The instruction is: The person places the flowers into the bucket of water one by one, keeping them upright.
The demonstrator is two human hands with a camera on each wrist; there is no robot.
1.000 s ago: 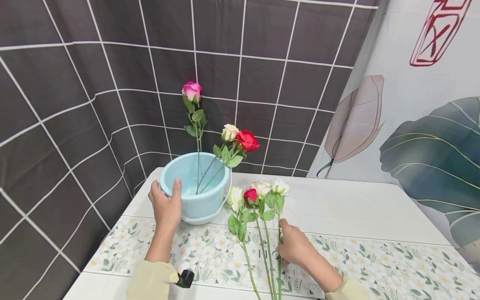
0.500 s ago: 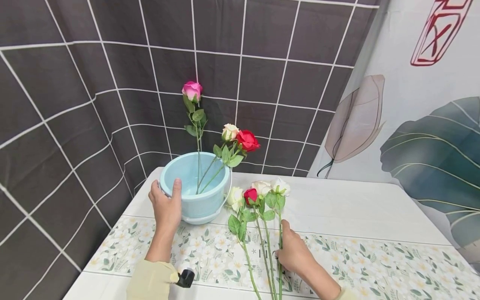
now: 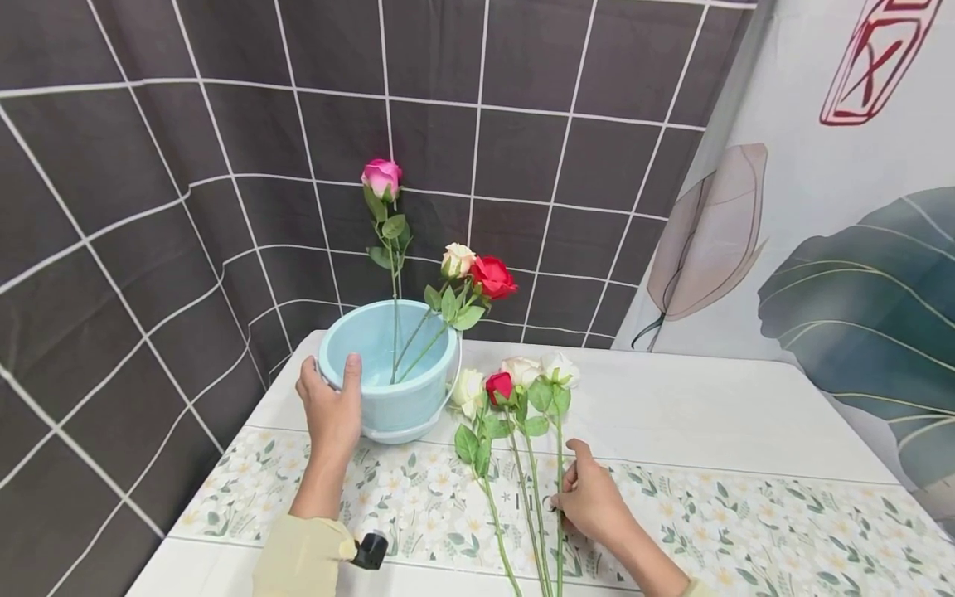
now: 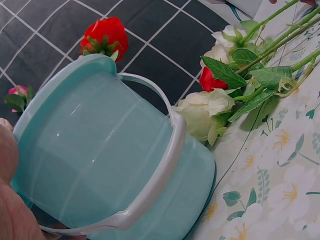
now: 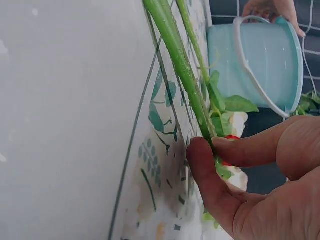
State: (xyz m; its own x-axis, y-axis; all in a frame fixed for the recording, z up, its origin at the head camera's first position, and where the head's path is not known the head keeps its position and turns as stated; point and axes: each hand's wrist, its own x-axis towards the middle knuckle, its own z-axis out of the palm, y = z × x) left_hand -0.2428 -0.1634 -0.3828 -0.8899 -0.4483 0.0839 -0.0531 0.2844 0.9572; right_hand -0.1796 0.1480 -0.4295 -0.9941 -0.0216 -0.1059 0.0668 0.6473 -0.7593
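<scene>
My left hand (image 3: 330,414) holds the near-left rim of a light blue bucket (image 3: 406,406), thumb over the edge. A pink rose (image 3: 382,179), a cream rose (image 3: 458,260) and a red rose (image 3: 493,278) stand in the bucket, the last two leaning right. On the table, my right hand (image 3: 597,502) pinches the green stem (image 5: 182,70) of the rightmost white rose (image 3: 559,370) between thumb and forefinger. To its left lie a small red rose (image 3: 499,387), another whitish rose (image 3: 522,371) and a pale greenish-white rose (image 3: 468,393). Their lower stems run out of the head view.
The table (image 3: 694,398) has a flower-print band across its middle. Behind it hangs a dark cloth (image 3: 522,157) with white grid lines, and a leaf-patterned cloth (image 3: 806,207) on the right. The bucket's white handle (image 4: 160,175) hangs down its near side.
My right hand has shifted slightly to the right, and the rightmost white rose's stem has moved a little with it. My left hand and the bucket have stayed in place.
</scene>
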